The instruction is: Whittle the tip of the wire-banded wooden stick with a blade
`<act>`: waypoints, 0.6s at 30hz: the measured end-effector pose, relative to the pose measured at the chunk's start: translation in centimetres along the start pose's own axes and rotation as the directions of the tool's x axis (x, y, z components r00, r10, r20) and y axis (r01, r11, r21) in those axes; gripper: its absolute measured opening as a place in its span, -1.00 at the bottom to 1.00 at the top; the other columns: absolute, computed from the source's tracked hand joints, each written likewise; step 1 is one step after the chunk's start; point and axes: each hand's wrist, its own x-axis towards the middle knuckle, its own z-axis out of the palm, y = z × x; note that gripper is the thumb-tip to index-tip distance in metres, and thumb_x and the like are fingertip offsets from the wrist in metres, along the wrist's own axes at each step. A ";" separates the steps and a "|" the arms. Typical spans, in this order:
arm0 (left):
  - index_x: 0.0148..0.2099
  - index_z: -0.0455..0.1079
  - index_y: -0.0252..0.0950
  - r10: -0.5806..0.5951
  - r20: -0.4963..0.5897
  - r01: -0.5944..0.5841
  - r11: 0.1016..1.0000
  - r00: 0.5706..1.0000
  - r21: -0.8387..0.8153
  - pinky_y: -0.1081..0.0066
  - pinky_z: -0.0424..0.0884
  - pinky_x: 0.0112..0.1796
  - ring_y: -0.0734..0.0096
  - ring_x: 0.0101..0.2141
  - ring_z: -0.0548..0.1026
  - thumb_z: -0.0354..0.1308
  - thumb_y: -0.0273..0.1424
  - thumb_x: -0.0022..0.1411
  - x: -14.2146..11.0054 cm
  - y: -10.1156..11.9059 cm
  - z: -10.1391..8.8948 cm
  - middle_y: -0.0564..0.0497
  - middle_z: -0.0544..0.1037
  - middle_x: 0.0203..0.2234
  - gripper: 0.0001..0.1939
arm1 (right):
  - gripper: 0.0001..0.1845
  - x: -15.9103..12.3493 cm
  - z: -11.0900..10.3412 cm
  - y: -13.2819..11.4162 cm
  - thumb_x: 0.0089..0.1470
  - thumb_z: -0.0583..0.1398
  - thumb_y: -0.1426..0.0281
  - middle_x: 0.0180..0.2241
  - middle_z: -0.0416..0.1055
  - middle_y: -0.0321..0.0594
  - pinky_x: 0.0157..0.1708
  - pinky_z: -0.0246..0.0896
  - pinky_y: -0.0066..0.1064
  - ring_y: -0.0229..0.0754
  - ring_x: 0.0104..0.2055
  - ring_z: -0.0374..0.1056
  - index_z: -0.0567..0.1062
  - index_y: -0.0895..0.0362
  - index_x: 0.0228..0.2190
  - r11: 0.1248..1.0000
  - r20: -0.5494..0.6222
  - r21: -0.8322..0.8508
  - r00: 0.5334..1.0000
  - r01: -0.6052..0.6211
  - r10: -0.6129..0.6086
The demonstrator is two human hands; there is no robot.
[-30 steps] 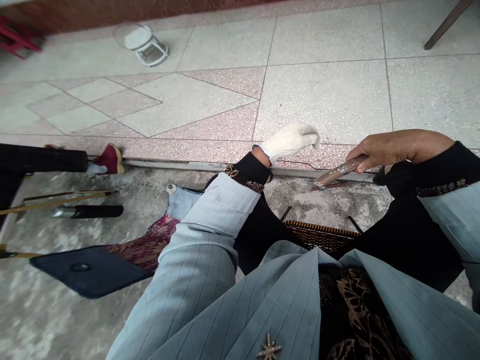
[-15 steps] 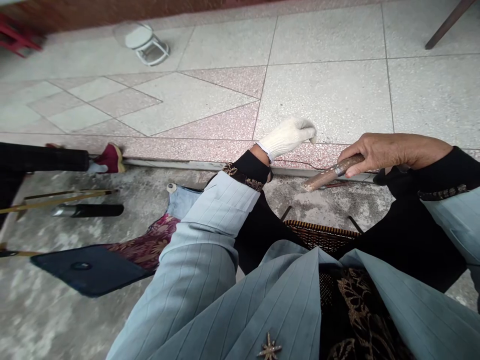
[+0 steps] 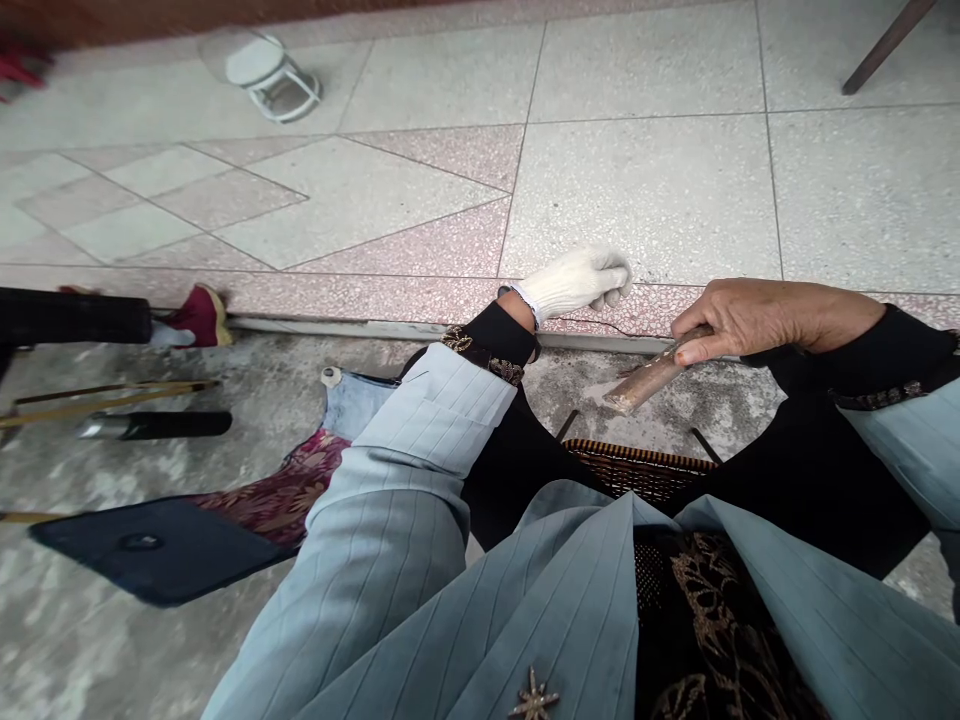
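While holding a worn brown cylindrical handle point(image 3: 641, 384) in the closed grip of the bare right hand point(image 3: 765, 315), swung its free end farther from the pale kerb point(image 3: 352, 329) than a second ago, over mottled grey concrete point(image 3: 724, 402); probably an adjusted hold. Kept white-knit-gloved left hand point(image 3: 585, 278) curled; cannot tell grip contents.

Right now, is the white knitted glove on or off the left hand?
On: the white knitted glove covers the left hand, its cuff at the wrist.

There are two hands, one gloved hand point(image 3: 574, 282) and one bare hand point(image 3: 780, 317), and one stick-like tool point(image 3: 643, 382). One white stool point(image 3: 256, 62); one star-shaped brooch point(image 3: 534, 698).
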 end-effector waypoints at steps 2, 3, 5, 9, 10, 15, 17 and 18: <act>-0.27 0.48 -0.33 0.009 0.028 -0.008 1.000 1.000 -0.016 0.50 0.34 -0.43 0.63 -0.53 0.42 0.05 -0.65 0.45 0.2 -0.5 0.1 0.10 0.50 -0.49 -0.73 | -0.41 -0.1 0.1 -0.3 0.24 0.30 -0.23 -0.51 0.39 -0.32 -0.38 0.00 -0.28 -0.24 -0.48 0.15 0.66 0.02 -0.44 1.000 0.008 -0.010 1.000 -0.012 0.012; -0.24 0.50 -0.34 0.017 0.051 -0.015 0.999 0.999 -0.036 0.51 0.32 -0.44 0.63 -0.54 0.41 0.06 -0.66 0.42 0.3 -0.8 0.1 0.11 0.50 -0.49 -0.75 | -0.42 -0.1 0.1 -0.4 0.24 0.31 -0.22 -0.50 0.40 -0.33 -0.38 0.01 -0.28 -0.24 -0.48 0.14 0.66 0.02 -0.44 1.000 0.016 -0.004 1.000 -0.011 0.011; -0.15 0.56 -0.34 0.048 0.119 -0.039 0.996 0.992 -0.077 0.52 0.31 -0.45 0.63 -0.53 0.41 0.09 -0.66 0.34 0.5 -1.6 0.2 0.12 0.54 -0.45 -0.76 | -0.46 -0.3 0.0 -0.5 0.26 0.32 -0.17 -0.48 0.38 -0.33 -0.37 0.02 -0.29 -0.24 -0.46 0.15 0.65 0.02 -0.44 0.999 0.038 0.036 0.999 0.013 -0.014; -0.07 0.63 -0.33 0.124 0.292 -0.085 0.986 0.949 -0.143 0.50 0.47 -0.29 0.54 -0.38 0.54 0.16 -0.66 0.19 0.8 -2.5 0.7 0.06 0.63 -0.35 -0.67 | -0.46 -0.4 -0.2 -0.1 0.30 0.30 -0.12 -0.48 0.28 -0.34 -0.36 0.03 -0.29 -0.24 -0.45 0.12 0.57 0.04 -0.48 0.993 0.052 0.099 0.996 0.062 -0.067; -0.07 0.64 -0.33 0.135 0.323 -0.086 0.983 0.937 -0.160 0.48 0.50 -0.24 0.52 -0.34 0.57 0.16 -0.66 0.16 0.8 -2.4 0.9 0.05 0.64 -0.35 -0.65 | -0.45 -0.4 -0.3 0.1 0.30 0.29 -0.12 -0.49 0.27 -0.34 -0.37 0.03 -0.30 -0.24 -0.45 0.11 0.54 0.04 -0.49 0.992 0.053 0.103 0.996 0.067 -0.073; -0.01 0.68 -0.30 0.203 0.307 -0.163 0.975 0.930 -0.153 0.41 0.52 -0.08 0.45 -0.21 0.62 0.26 -0.60 0.16 0.1 -1.7 1.9 0.01 0.72 -0.22 -0.64 | -0.35 -0.5 -0.9 0.5 0.26 0.28 -0.18 -0.53 0.19 -0.34 -0.40 0.00 -0.33 -0.26 -0.48 0.07 0.40 0.06 -0.56 0.987 0.034 0.133 0.995 0.086 -0.092; 0.00 0.69 -0.27 0.248 0.282 -0.218 0.967 0.927 -0.134 0.38 0.52 0.00 0.40 -0.13 0.65 0.32 -0.52 0.24 -0.1 -1.5 2.4 0.00 0.75 -0.14 -0.72 | -0.29 -0.7 -1.3 0.7 0.23 0.28 -0.25 -0.56 0.16 -0.35 -0.41 -0.02 -0.33 -0.26 -0.49 0.05 0.36 0.06 -0.58 0.985 -0.003 0.154 0.997 0.074 -0.075; -0.01 0.70 -0.27 0.267 0.267 -0.236 0.961 0.926 -0.143 0.35 0.52 0.03 0.37 -0.10 0.66 0.34 -0.48 0.27 -0.2 -1.4 2.7 -0.01 0.76 -0.12 -0.76 | -0.27 -0.7 -1.5 0.7 0.21 0.28 -0.29 -0.57 0.17 -0.34 -0.41 -0.02 -0.32 -0.26 -0.50 0.05 0.36 0.06 -0.59 0.984 -0.031 0.163 0.998 0.064 -0.060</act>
